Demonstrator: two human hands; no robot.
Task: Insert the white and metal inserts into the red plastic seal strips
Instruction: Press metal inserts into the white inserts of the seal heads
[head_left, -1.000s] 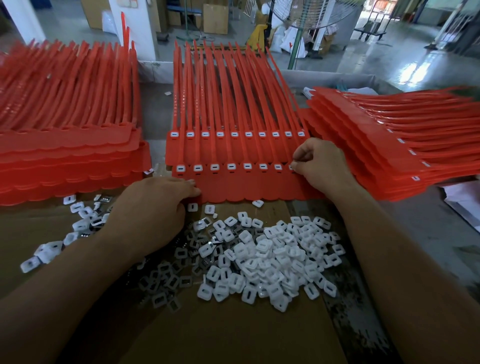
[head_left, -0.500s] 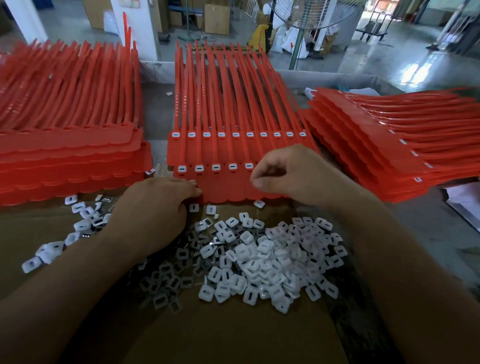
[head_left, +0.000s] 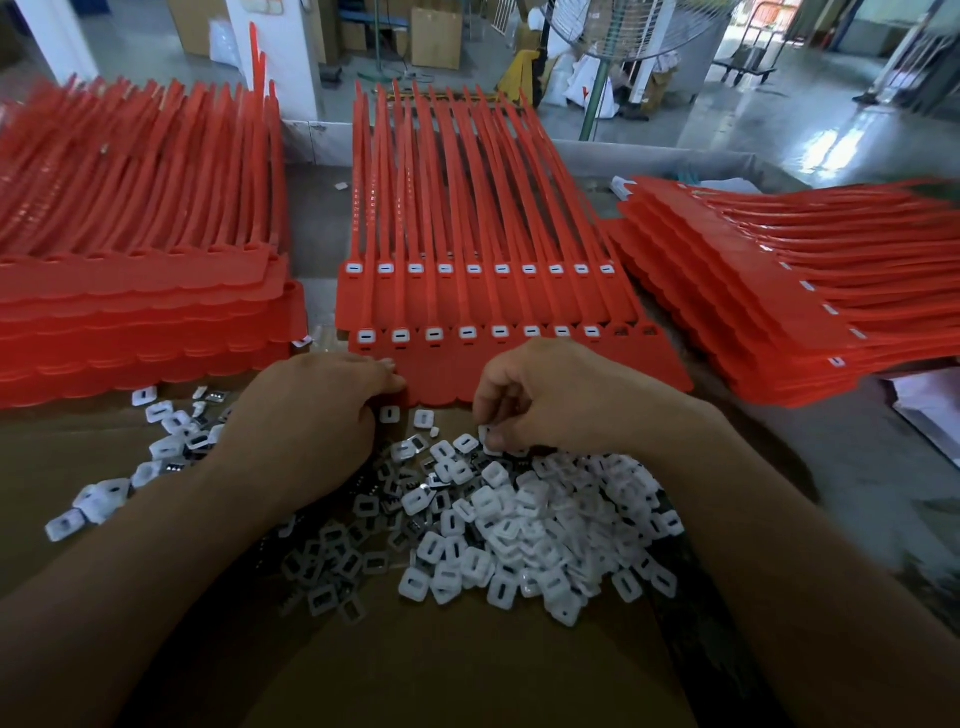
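Two sheets of red seal strips (head_left: 447, 371) lie in the middle, one overlapping the other, and white inserts fill most of their sockets. The near row's two rightmost sockets (head_left: 632, 330) look empty. A pile of white and metal inserts (head_left: 519, 535) lies on the cardboard in front. My left hand (head_left: 306, 421) rests with its fingertips on the near edge of the front sheet. My right hand (head_left: 561, 400) is curled over the far edge of the pile and pinches a white insert (head_left: 487, 435) between thumb and fingers.
A tall stack of red strips (head_left: 145, 322) sits at the left, another stack (head_left: 753, 312) at the right. Loose inserts (head_left: 104, 499) are scattered at the left on the cardboard sheet (head_left: 441, 665). A fan stand (head_left: 597, 98) rises behind the table.
My right hand left the right end of the near row and came back toward me to the pile, where it now pinches an insert. My left hand stayed put.
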